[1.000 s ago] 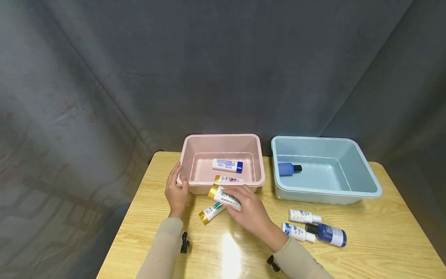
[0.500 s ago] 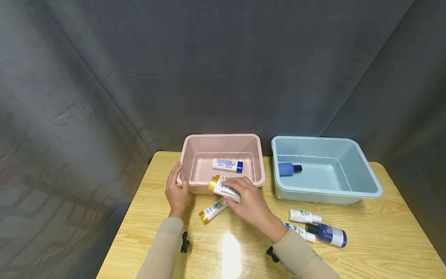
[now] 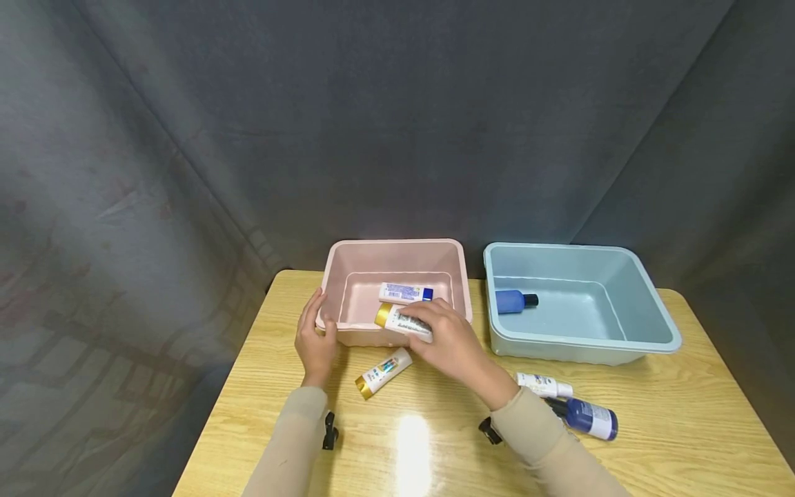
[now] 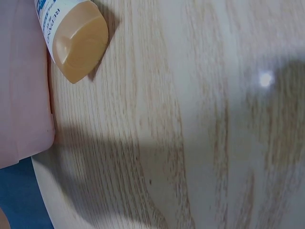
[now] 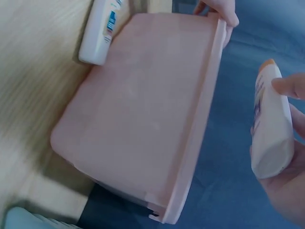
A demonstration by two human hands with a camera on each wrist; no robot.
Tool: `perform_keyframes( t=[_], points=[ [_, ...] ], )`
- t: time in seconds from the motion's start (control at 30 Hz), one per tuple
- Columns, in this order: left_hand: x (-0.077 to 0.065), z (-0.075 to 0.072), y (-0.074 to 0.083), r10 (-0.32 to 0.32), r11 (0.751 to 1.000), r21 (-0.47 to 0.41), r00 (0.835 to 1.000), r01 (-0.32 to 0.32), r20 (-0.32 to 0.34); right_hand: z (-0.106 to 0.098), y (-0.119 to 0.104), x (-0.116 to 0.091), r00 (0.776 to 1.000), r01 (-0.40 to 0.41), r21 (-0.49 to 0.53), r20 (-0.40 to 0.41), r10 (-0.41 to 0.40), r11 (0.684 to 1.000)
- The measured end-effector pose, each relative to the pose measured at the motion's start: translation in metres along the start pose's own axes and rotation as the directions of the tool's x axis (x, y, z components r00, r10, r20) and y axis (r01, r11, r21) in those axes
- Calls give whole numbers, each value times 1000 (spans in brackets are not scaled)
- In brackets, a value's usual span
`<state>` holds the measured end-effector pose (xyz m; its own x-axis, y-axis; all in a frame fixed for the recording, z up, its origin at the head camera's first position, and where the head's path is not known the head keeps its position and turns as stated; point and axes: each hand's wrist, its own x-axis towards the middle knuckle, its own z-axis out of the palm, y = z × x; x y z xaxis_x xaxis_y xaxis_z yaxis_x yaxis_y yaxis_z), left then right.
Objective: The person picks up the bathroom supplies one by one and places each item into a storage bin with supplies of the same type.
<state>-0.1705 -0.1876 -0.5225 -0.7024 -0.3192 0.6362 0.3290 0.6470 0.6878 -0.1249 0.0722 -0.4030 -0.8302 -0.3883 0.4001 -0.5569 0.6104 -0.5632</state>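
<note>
My right hand [image 3: 456,345] holds a white toiletry bottle with a gold cap [image 3: 400,322] over the front rim of the pink bin [image 3: 360,337]. In the right wrist view, that hand's thumb and fingers lie around the held bottle [image 5: 271,124], above the bin's rim. My left hand [image 3: 318,348] grips the bin's front left corner. Inside the bin lies a white bottle with a blue cap [image 3: 400,293]. A second gold-capped bottle [image 3: 386,371] lies on the table before the bin; its cap [image 4: 80,43] shows in the left wrist view.
A light blue bin [image 3: 584,342] stands to the right, with a blue black-capped bottle [image 3: 511,301] inside. Near its front on the table [image 3: 702,414] lie a white bottle [image 3: 537,384] and a dark blue bottle [image 3: 593,419], partly behind my right sleeve.
My right hand has raised the gold-capped bottle forward over the pink bin's rim. Another gold-capped bottle seen inside the bin earlier is now hidden behind it. My left hand has stayed put.
</note>
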Motion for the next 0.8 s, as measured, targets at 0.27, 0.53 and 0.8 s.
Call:
perform_keyframes(
  t=[0.27,0.53,0.8],
  points=[
    [1,-1,0,-1,1000,-6,1000,1,-6,-8,2,11,997,-52,-19,64,53,998],
    [0,0,-2,-6,1000,-1,1000,6,-5,-4,10,16,996,-44,-22,82,45,999],
    [-1,0,-3,-15,1000,1,1000,15,9,-1,20,21,994,-44,-20,104,45,999]
  ],
)
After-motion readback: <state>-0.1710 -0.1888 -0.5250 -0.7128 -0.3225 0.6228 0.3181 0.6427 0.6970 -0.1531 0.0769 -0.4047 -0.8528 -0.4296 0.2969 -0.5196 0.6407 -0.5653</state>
